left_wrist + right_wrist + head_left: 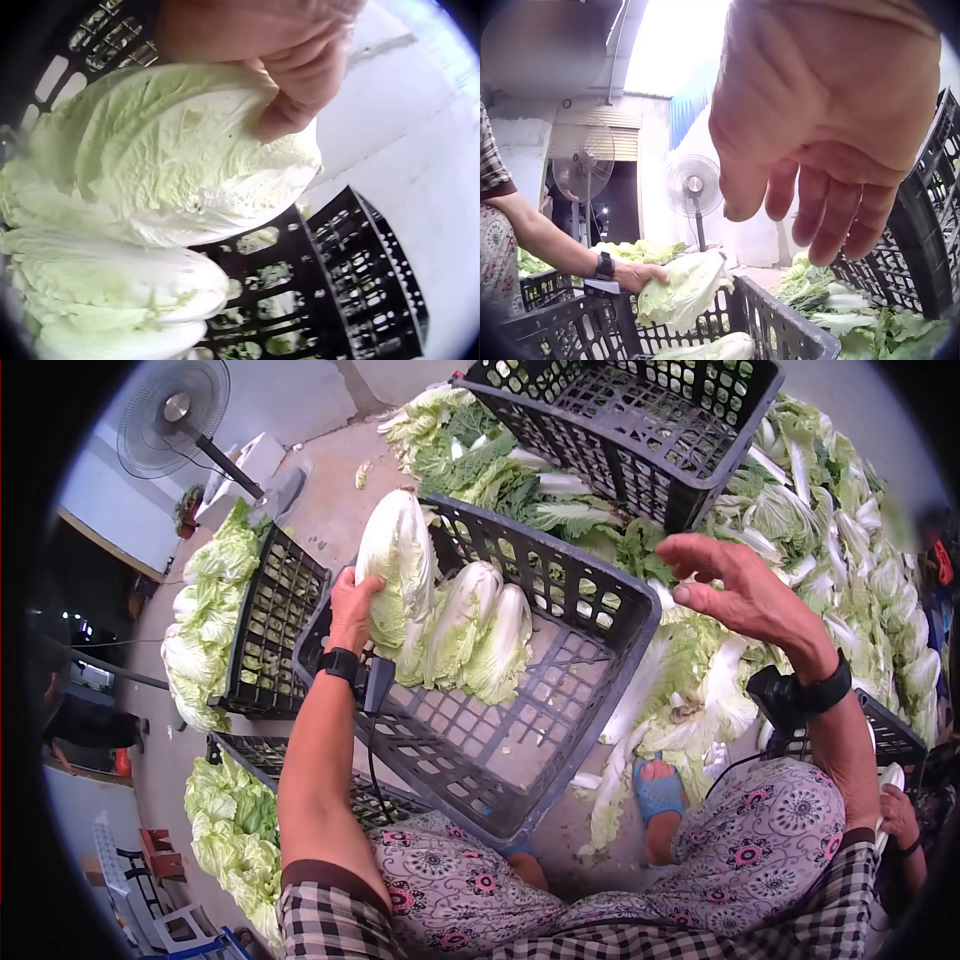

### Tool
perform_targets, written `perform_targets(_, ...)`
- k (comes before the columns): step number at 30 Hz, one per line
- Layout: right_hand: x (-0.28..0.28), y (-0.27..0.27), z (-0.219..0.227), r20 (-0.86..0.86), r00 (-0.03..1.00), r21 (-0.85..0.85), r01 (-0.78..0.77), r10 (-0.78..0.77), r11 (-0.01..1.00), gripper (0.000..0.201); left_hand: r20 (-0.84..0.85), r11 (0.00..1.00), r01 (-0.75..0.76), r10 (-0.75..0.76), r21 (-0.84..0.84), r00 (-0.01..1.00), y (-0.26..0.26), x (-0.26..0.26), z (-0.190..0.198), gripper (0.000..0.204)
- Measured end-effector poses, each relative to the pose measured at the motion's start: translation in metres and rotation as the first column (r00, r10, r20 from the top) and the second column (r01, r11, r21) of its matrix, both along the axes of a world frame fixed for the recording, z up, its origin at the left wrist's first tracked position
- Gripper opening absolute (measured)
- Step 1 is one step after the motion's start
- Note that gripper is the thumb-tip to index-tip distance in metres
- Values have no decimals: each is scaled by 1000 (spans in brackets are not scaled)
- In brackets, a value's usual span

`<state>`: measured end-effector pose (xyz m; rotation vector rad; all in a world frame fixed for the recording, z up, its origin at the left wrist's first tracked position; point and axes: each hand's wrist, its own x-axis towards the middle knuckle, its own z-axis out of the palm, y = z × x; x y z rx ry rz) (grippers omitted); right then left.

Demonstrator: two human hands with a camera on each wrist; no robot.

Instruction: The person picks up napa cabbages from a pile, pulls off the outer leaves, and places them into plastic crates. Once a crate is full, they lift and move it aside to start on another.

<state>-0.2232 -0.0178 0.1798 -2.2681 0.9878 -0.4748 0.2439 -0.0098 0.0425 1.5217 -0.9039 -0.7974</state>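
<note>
The left hand grips a cabbage over the crate, beside 2 others lying inside; the right hand hangs loose, holding nothing.

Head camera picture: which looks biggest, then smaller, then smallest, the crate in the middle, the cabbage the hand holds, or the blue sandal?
1. The black crate, by far the largest.
2. The cabbage gripped by the left hand.
3. The blue sandal, smallest; it lies lower down, farther from the camera, so it may look smaller than it is.

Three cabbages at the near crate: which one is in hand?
The leftmost cabbage, gripped by the left hand over the crate's corner; the other two lie untouched inside.
</note>
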Motion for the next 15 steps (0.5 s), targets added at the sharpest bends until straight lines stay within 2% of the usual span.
perform_targets(1,-2,2,3,18,1000,-29,19,-18,999,63,-73,997,62,-65,-45,995,3,-10,17,28)
perform_targets(2,-4,1,4,86,995,48,49,-53,998,75,-143,988,124,-136,-94,980,5,-20,35,32)
perform_targets(3,-7,1,5,130,987,14,91,-92,996,81,-209,972,185,-213,-147,954,9,-32,53,35)
perform_targets(4,-11,0,7,176,976,-19,135,-130,991,86,-236,954,264,-292,-145,927,11,-41,70,44)
perform_targets(5,-16,0,12,221,961,-51,183,-167,982,92,-257,929,315,-358,-194,898,13,-54,85,45)
perform_targets(6,-19,1,22,262,947,-35,204,-188,978,107,-275,898,365,-425,-244,862,17,-73,101,45)
perform_targets(7,-24,0,29,302,933,-40,220,-198,975,111,-290,862,412,-491,-294,821,18,-91,113,46)
perform_targets(8,-28,0,35,322,921,-21,240,-221,971,114,-277,808,506,-583,-302,764,16,-102,120,50)
perform_targets(10,-32,4,46,388,880,66,271,-275,960,122,-311,763,546,-642,-346,701,27,-151,145,50)
perform_targets(11,-31,11,54,357,896,117,236,-263,965,125,-329,737,566,-673,-368,662,34,-177,155,50)
perform_targets(12,-24,20,59,355,922,181,94,-154,979,129,-280,702,617,-710,-356,647,37,-195,157,53)
perform_targets(13,-11,26,58,354,932,245,-166,71,955,124,-243,673,661,-738,-332,629,44,-219,162,56)
perform_targets(14,0,35,50,464,863,162,-305,200,939,104,-195,661,678,-747,-322,636,51,-242,164,57)
perform_targets(15,6,46,48,510,851,104,-204,124,973,92,-143,653,691,-751,-311,645,57,-255,165,58)
